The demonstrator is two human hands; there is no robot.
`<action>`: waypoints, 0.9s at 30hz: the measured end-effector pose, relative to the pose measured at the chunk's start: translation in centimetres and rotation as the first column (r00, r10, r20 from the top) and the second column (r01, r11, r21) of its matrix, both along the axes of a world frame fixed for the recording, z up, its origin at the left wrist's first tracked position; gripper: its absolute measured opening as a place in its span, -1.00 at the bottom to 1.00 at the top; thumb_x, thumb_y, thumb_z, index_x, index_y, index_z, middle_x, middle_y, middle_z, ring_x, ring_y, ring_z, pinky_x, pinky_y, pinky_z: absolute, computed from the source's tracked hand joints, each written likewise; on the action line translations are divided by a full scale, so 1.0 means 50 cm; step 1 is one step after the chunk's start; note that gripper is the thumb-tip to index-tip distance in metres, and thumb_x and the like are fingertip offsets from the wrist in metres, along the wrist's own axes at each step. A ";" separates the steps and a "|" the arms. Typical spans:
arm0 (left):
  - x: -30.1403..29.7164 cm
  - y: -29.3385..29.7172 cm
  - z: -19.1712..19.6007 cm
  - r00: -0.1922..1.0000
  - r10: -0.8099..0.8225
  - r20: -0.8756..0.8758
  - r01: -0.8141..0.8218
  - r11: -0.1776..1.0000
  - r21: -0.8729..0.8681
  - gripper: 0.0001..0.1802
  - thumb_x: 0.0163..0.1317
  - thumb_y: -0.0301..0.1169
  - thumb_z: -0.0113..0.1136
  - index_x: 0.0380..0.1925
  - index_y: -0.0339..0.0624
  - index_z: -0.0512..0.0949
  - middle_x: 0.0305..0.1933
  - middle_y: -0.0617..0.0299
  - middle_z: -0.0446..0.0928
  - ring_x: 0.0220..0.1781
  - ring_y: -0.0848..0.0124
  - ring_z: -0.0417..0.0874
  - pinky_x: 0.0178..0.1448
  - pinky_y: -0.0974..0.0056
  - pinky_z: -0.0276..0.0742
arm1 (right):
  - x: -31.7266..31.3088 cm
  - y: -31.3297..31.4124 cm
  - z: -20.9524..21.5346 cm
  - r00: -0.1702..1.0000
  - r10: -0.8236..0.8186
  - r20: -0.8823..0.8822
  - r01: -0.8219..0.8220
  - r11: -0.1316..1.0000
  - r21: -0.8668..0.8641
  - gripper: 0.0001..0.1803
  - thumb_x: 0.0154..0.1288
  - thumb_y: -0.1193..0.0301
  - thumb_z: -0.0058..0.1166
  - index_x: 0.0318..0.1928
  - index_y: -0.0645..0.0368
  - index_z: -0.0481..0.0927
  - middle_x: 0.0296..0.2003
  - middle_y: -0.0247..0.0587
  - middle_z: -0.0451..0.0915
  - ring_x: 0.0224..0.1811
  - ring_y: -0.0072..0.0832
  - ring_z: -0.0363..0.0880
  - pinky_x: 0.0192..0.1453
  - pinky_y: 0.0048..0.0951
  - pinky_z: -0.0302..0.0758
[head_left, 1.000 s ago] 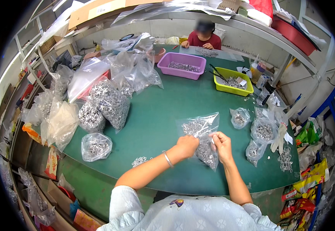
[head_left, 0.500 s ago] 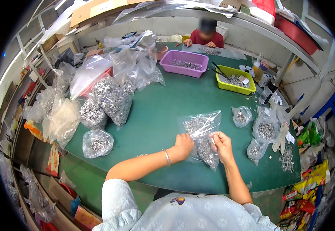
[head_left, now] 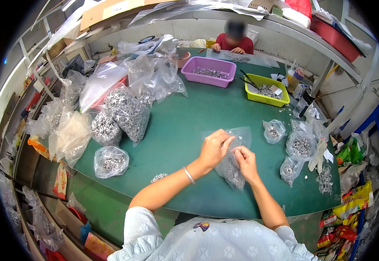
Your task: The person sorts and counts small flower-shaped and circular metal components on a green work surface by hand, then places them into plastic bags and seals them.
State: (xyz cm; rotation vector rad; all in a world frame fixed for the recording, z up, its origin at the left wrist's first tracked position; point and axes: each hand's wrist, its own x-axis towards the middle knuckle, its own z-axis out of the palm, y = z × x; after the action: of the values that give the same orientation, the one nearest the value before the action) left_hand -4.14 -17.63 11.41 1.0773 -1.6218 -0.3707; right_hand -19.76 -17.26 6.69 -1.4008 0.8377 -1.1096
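A clear plastic bag point(head_left: 232, 170) of small silvery metal pieces lies on the green table in front of me, its upper part spread flat and away from me. My right hand point(head_left: 246, 164) is closed in a pinch on the bag near its middle. Just to the left, my left hand point(head_left: 214, 151) is over the bag with its thumb and fingers pinched together, close to the right fingertips. What the left fingers hold, if anything, is too small to make out. A small pile of metal rings point(head_left: 159, 177) sits beside my left forearm.
Filled clear bags point(head_left: 126, 115) crowd the table's left side, with a smaller bag point(head_left: 111, 162) nearer. More small bags point(head_left: 301, 147) and loose rings point(head_left: 325, 179) lie at right. A purple tray point(head_left: 209, 64) and a yellow-green tray point(head_left: 265, 101) stand farther back. A person point(head_left: 233, 41) sits opposite.
My left hand has moved from the bag's left side up and right, over the bag. My right hand has shifted slightly left, and the bag's upper part looks flatter and emptier.
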 end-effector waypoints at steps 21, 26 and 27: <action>0.021 -0.051 0.049 0.958 0.129 -0.256 -0.128 0.992 0.021 -0.84 0.19 -0.48 0.22 -0.48 -0.38 0.63 -0.52 0.17 0.56 -0.55 0.52 0.46 -0.49 0.41 0.34 | 0.065 -0.078 0.154 0.703 -0.673 -0.230 0.129 0.439 -0.889 -0.82 0.11 0.60 0.10 -0.23 0.22 0.60 -0.53 -0.13 0.51 -0.64 -0.24 0.53 -0.59 -0.31 0.43; 0.024 -0.057 0.048 0.951 0.137 -0.277 -0.134 0.991 0.029 -0.84 0.20 -0.48 0.21 -0.47 -0.38 0.64 -0.51 0.16 0.57 -0.54 0.53 0.46 -0.49 0.42 0.35 | 0.053 -0.101 0.180 0.651 -0.710 -0.267 0.043 0.386 -0.921 -0.76 0.11 0.52 0.09 -0.15 0.13 0.59 -0.54 -0.20 0.50 -0.64 -0.25 0.54 -0.61 -0.32 0.44; 0.021 -0.057 0.046 0.953 0.136 -0.272 -0.134 0.991 0.026 -0.84 0.19 -0.48 0.21 -0.48 -0.39 0.63 -0.51 0.13 0.56 -0.54 0.48 0.49 -0.47 0.38 0.37 | 0.055 -0.101 0.173 0.616 -0.729 -0.299 -0.027 0.359 -0.933 -0.74 0.12 0.50 0.09 -0.13 0.12 0.58 -0.54 -0.20 0.49 -0.64 -0.26 0.54 -0.61 -0.32 0.44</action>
State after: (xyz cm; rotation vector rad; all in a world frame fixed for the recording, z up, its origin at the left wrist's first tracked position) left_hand -3.10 -20.51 13.69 1.0845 -1.2966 -0.4151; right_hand -16.99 -22.30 15.32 -2.7934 1.2576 -1.5240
